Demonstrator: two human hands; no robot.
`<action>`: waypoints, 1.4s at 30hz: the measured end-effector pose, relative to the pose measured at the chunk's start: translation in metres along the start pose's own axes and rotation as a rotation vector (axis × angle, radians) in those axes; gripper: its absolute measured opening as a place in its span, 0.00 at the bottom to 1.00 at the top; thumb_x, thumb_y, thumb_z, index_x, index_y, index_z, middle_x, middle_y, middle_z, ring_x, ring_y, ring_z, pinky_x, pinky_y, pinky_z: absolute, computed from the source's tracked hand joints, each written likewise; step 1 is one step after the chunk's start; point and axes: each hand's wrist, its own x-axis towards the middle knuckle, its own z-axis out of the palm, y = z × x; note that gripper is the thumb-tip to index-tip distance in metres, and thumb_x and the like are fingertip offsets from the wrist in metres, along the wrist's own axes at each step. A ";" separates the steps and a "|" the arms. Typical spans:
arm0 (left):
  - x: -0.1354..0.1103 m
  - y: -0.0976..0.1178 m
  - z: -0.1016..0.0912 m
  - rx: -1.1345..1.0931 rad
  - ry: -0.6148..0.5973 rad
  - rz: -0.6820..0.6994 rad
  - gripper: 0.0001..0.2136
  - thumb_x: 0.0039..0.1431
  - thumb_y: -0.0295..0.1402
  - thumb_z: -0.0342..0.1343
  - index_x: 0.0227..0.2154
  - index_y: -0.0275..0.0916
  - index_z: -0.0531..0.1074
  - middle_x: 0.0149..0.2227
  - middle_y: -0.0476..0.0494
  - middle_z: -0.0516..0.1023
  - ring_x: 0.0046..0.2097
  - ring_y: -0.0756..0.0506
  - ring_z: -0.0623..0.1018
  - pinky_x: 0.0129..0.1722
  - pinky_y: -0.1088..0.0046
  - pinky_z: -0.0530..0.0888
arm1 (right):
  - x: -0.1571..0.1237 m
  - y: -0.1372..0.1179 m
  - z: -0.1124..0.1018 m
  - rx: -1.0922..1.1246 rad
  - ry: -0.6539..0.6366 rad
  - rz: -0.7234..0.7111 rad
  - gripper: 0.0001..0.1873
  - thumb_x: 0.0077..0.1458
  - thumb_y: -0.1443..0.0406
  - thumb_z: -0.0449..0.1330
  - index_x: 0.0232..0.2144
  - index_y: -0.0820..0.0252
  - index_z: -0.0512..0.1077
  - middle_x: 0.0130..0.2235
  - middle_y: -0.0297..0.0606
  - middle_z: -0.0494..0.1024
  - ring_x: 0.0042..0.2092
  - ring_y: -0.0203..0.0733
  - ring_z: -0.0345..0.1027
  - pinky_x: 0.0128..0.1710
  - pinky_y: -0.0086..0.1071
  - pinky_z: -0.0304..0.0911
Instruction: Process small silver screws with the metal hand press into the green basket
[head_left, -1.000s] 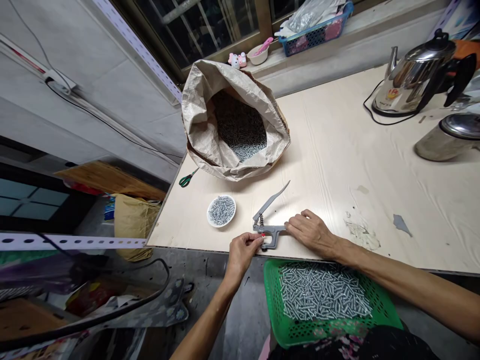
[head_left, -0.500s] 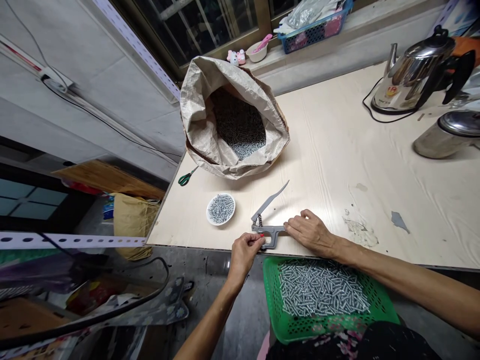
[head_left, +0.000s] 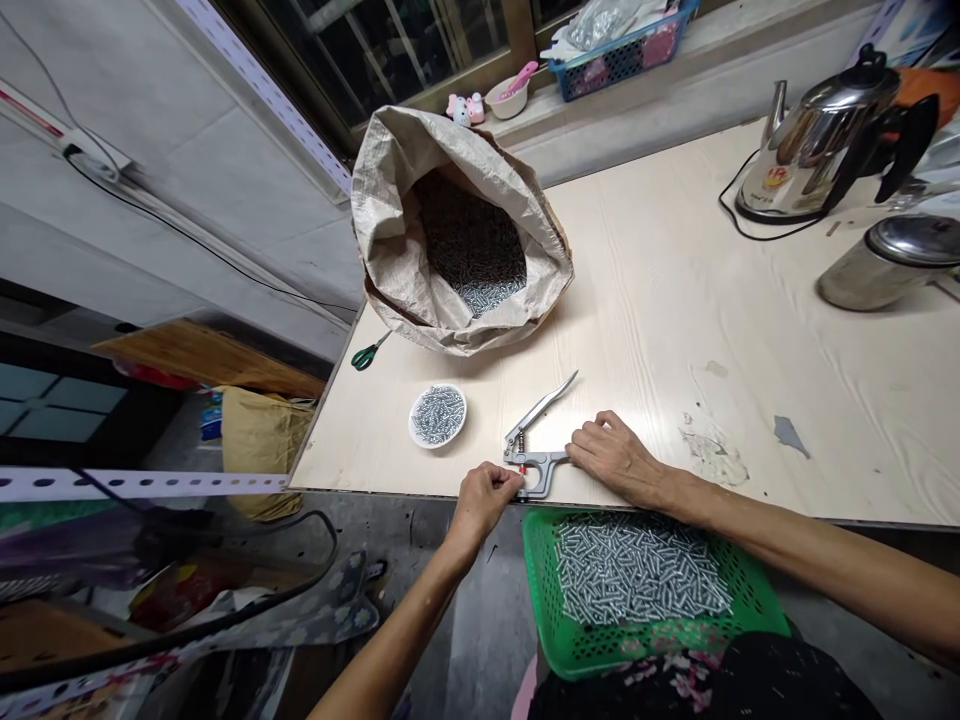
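Observation:
A grey hand press plier (head_left: 546, 460) lies at the table's front edge, its long lever raised at an angle above a spring. My right hand (head_left: 619, 462) grips the end of its lower handle, fingers closed round it. My left hand (head_left: 484, 500) is at the plier's jaw, thumb and forefinger pinched together beside a small red part (head_left: 523, 468). What those fingertips hold is too small to make out. A white bowl (head_left: 438, 417) of small metal pieces stands just beyond my left hand. Below the table edge, a green basket (head_left: 541, 590) holds many small metal pins.
A large open woven sack (head_left: 390, 240) of metal pieces stands at the back left. Green-handled scissors (head_left: 365, 356) lie beside it. At the right are a steel kettle (head_left: 795, 165) and a metal cup (head_left: 862, 275). A blue basket (head_left: 622, 65) sits on the windowsill.
The plier's lever has dropped slightly, and the red part at the jaw shows more. Both hands stay at the plier. The whole view has shifted a little.

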 end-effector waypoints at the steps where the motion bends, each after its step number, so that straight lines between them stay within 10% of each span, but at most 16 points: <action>1: 0.000 0.003 -0.001 0.006 -0.005 -0.005 0.14 0.44 0.43 0.57 0.23 0.35 0.77 0.22 0.46 0.76 0.27 0.47 0.73 0.27 0.75 0.63 | 0.000 0.000 0.000 0.017 -0.016 0.012 0.12 0.63 0.70 0.48 0.29 0.59 0.67 0.29 0.34 0.70 0.33 0.39 0.57 0.39 0.38 0.50; 6: 0.004 0.010 -0.005 0.006 -0.070 -0.015 0.14 0.43 0.42 0.58 0.18 0.35 0.75 0.14 0.52 0.67 0.22 0.51 0.66 0.24 0.76 0.57 | 0.000 0.008 -0.009 0.231 -0.147 0.103 0.07 0.61 0.61 0.54 0.36 0.58 0.69 0.38 0.39 0.73 0.41 0.44 0.61 0.42 0.40 0.54; 11: 0.009 0.010 -0.007 0.013 -0.160 -0.021 0.16 0.43 0.44 0.58 0.14 0.35 0.72 0.12 0.54 0.60 0.20 0.53 0.61 0.22 0.76 0.54 | -0.001 0.028 -0.011 0.322 -0.201 0.172 0.44 0.49 0.44 0.60 0.60 0.60 0.54 0.63 0.55 0.53 0.63 0.60 0.44 0.56 0.56 0.49; 21: 0.009 0.009 -0.007 0.003 -0.153 -0.051 0.15 0.43 0.43 0.57 0.18 0.34 0.74 0.16 0.51 0.66 0.23 0.51 0.64 0.25 0.75 0.59 | 0.011 0.053 -0.008 0.381 -0.332 0.104 0.60 0.37 0.40 0.64 0.64 0.64 0.48 0.63 0.57 0.54 0.65 0.65 0.38 0.59 0.61 0.41; 42: 0.000 0.009 -0.005 0.194 -0.047 0.013 0.15 0.50 0.43 0.56 0.21 0.34 0.73 0.23 0.48 0.69 0.27 0.48 0.70 0.27 0.73 0.64 | 0.022 0.040 -0.026 0.361 -0.350 0.164 0.26 0.49 0.53 0.64 0.45 0.63 0.66 0.44 0.45 0.67 0.43 0.48 0.56 0.42 0.40 0.54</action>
